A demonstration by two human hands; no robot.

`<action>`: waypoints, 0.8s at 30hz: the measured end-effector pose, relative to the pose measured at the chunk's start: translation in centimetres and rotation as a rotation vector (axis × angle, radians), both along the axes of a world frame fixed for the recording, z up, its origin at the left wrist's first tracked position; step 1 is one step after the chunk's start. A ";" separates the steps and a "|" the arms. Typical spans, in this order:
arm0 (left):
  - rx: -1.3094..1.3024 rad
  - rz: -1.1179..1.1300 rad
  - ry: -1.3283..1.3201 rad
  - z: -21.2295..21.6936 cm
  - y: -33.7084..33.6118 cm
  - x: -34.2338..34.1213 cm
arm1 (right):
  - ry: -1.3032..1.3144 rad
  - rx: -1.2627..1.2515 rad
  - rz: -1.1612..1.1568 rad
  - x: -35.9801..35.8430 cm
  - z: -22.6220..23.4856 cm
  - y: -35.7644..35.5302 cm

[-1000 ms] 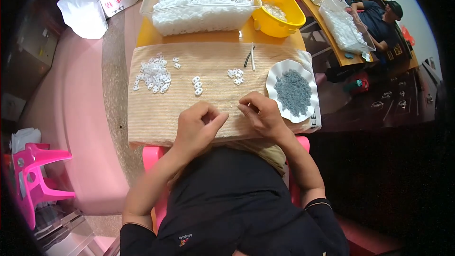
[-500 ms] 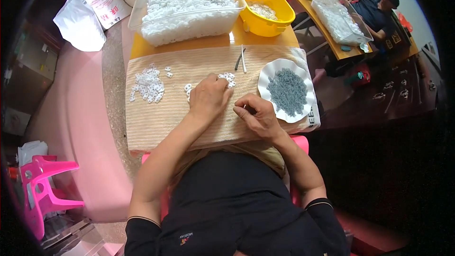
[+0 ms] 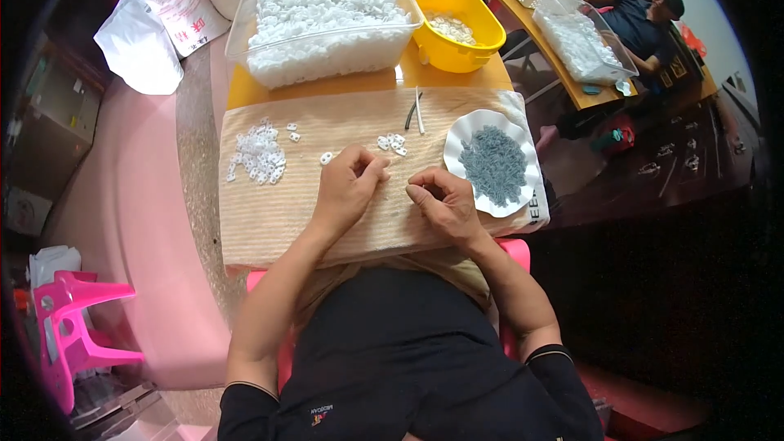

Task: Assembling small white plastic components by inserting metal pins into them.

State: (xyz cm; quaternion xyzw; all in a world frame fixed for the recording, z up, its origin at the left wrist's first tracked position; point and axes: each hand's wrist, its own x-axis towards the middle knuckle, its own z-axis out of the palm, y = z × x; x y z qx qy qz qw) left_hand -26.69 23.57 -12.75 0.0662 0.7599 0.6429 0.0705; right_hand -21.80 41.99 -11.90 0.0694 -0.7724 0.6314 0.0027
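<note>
My left hand (image 3: 349,189) is in a pinch above the striped towel, thumb and fingertips together; whatever sits between them is too small to make out. Just to its right, my right hand (image 3: 447,204) also pinches, its fingertips pointing at the left ones, with any held piece hidden. Beyond the hands lies a small cluster of white plastic pieces with holes (image 3: 392,144), and one loose white piece (image 3: 326,158) rests by my left hand. A larger heap of such white pieces (image 3: 261,153) is at left. Small grey pieces (image 3: 494,165) fill a white wavy-edged plate (image 3: 451,140) at right.
A dark and a white thin stick (image 3: 420,111) lie crossed on the towel (image 3: 269,233). Behind stand a clear bin (image 3: 327,42) heaped with white pieces and a yellow tub (image 3: 459,47). A pink stool (image 3: 82,322) is at left; another person (image 3: 633,20) sits at a table far right.
My left hand has drawn back toward me from the small cluster of white pieces, uncovering it. My right hand keeps its pinch nearly in place. The whole view has shifted slightly.
</note>
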 end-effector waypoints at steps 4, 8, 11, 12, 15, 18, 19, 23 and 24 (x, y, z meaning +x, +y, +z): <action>0.430 0.017 -0.214 -0.4 -0.8 0.2 | -0.058 -0.063 -0.041 -0.2 -0.3 -0.1; 0.580 -0.013 -0.283 -0.9 -1.1 0.3 | -0.088 -0.090 -0.046 -0.3 -0.6 0.1; 0.659 -0.013 -0.355 -0.4 -1.1 0.6 | -0.127 -0.149 -0.038 -0.4 -0.4 0.2; 0.681 -0.025 -0.391 -0.4 -1.1 0.7 | -0.126 -0.151 -0.040 -0.4 -0.5 0.2; 0.691 -0.061 -0.428 -0.7 -1.2 0.7 | -0.131 -0.155 -0.039 -0.6 -0.6 0.2; 0.729 -0.082 -0.447 -0.8 -1.1 0.7 | -0.144 -0.148 -0.043 -0.6 -0.5 0.1; 0.733 -0.085 -0.444 -0.9 -1.0 0.7 | -0.149 -0.138 -0.047 -0.7 -0.5 0.2; 0.720 -0.061 -0.393 -0.5 -0.9 1.1 | -0.136 -0.163 -0.044 -0.7 -1.0 0.1; 0.697 -0.035 -0.391 -0.2 -0.8 1.3 | -0.106 -0.119 -0.049 -0.7 -1.1 0.0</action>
